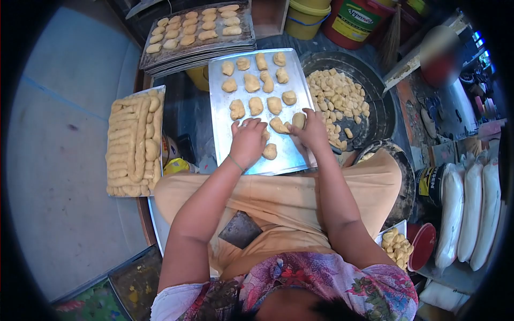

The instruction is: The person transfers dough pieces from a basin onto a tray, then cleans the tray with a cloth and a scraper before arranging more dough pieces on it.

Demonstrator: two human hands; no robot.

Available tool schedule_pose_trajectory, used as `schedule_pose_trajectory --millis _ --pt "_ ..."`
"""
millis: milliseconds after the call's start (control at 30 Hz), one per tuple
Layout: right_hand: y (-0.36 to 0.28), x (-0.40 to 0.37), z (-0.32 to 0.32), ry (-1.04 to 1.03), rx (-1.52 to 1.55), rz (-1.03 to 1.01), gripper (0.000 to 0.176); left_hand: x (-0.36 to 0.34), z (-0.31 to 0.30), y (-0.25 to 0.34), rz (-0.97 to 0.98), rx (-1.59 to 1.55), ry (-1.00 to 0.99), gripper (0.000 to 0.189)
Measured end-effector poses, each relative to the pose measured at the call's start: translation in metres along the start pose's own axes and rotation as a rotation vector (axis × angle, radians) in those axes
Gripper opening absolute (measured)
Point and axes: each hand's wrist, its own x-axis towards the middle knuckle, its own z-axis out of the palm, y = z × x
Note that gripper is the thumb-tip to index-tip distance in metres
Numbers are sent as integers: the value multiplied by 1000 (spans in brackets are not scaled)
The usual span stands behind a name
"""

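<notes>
A shiny metal baking tray (218, 109) lies in front of my lap, with rows of lumpy, pale-yellow dough pieces on it. My left hand (249, 143) is over its near left part, fingers curled round a dough piece (266, 134) that is mostly covered. At the tray's right side, my right hand (312, 131) grips another dough piece (299, 121) between thumb and fingers. A bent dough piece (279, 125) lies between the two hands, close to the right thumb. Nearer to me sits a separate dough piece (270, 152).
Right of the tray is a wide dark pan (377, 115) of small dough pieces. Stacked trays (198, 51) stand at the back left. A tray of dough strips (134, 142) lies left. Buckets (305, 20), a scraper blade (240, 230) and long plastic-wrapped packs (471, 208) surround me.
</notes>
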Motion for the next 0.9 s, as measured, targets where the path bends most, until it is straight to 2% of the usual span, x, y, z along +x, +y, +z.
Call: schedule_pose_trajectory --millis 67,167,267,367,433,500,533,633,733,833,900 --pt "3 -5 2 -85 107 40 47 1 5 7 118 -5 81 25" --pt "-10 0 -10 -144 365 267 38 4 6 17 152 23 -1 25" --pt "-13 1 -16 -164 255 228 32 9 -1 21 57 110 -36 20" --pt "-16 -8 -14 -43 -13 -186 28 10 -7 14 18 154 -53 17" --pt "-37 -18 -19 -52 -86 -283 28 9 -9 10 -6 165 -123 17" --pt "-39 -23 -6 -85 -90 -340 28 9 -3 6 -12 162 -109 19" --pt "-37 -24 3 -78 -151 -329 27 9 -1 4 -16 161 -104 21" --pt "-38 -17 20 -70 -3 -188 25 7 0 4 -30 150 -109 24" --pt "-51 -11 14 -176 267 102 26 5 -5 2 -36 112 -54 25" --pt "-40 -8 25 -112 193 50 21 8 -6 -17 -142 78 2 26" --pt "-32 -12 26 -74 40 -22 17 5 -15 -29 -199 88 -57 32"
